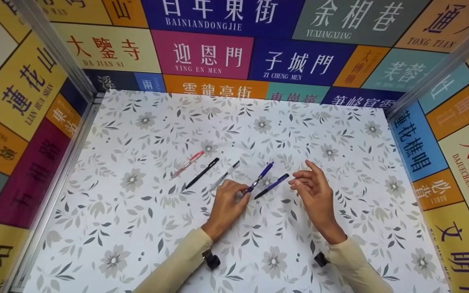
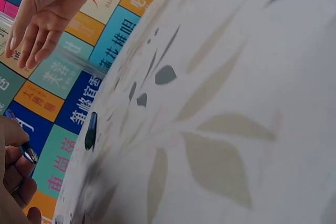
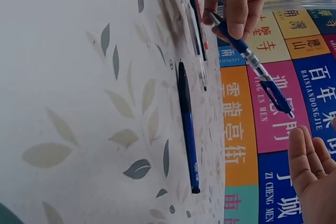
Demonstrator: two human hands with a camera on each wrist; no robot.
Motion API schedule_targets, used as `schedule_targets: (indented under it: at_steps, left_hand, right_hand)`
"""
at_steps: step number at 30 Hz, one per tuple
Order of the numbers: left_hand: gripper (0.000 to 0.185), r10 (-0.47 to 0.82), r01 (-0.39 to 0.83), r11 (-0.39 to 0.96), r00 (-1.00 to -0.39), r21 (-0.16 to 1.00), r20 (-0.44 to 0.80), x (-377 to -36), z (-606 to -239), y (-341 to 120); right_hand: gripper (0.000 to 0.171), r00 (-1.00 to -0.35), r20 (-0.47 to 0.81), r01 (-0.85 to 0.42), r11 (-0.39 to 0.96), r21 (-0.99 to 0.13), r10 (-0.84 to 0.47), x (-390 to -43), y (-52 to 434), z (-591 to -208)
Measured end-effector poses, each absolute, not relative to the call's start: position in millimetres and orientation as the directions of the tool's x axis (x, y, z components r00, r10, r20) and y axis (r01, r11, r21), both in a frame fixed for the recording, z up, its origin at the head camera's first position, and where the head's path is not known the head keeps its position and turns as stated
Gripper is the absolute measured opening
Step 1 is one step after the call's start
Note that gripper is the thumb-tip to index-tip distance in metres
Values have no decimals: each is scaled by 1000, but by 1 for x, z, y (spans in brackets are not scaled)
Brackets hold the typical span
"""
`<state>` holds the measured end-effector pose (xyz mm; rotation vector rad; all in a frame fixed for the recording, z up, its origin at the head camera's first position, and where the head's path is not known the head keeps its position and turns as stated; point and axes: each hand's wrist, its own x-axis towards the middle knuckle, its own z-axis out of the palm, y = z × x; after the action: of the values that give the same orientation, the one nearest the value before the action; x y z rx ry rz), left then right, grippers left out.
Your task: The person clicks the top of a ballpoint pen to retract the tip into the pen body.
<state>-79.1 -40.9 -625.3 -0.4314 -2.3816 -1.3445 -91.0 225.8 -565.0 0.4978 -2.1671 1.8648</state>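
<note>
The blue pen (image 1: 260,177) is held by the left hand (image 1: 227,203), which pinches its lower end between the thumb and the fingers. The pen points up and away from the person, and in the right wrist view (image 3: 252,59) its far end is lifted off the table while the fingers (image 3: 239,3) are curled around the end near the tip. In the left wrist view only a small part of this pen (image 2: 27,153) shows between the fingers.

Just to the right of it, a second dark blue pen (image 1: 271,186) lies flat on the flowered table cover (image 1: 136,228), almost parallel to the held one; no hand touches it. The right hand (image 1: 314,189) is just beside this pen, a little above the table, with the fingers relaxed, slightly bent and spread, and it holds nothing.

To the left of the left hand three more pens lie in a row on the cover, all slanted in the same direction: a clear pen (image 1: 224,176) nearest to the hand, then a black pen (image 1: 202,173), then a pink pen (image 1: 187,164) farthest left. They are near one another but apart.

Colourful panels with Chinese characters (image 1: 202,55) stand around the table on three sides.
</note>
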Motion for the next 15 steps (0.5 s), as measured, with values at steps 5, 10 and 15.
schedule_targets:
  at_steps: [5, 10, 15]
  left_hand:
    - [9, 88, 442, 541, -876, 715, 475, -83, -633, -44]
    - [12, 92, 426, 594, -878, 683, 469, -86, -639, -45]
    - [12, 97, 414, 663, -874, 624, 476, -89, -642, -46]
  right_hand:
    - [63, -903, 416, -428, 134, -894, -109, -92, 230, -570]
    - [63, -901, 420, -432, 144, -890, -106, -91, 234, -572]
    - [63, -909, 406, -416, 161, -895, -94, -90, 237, -571]
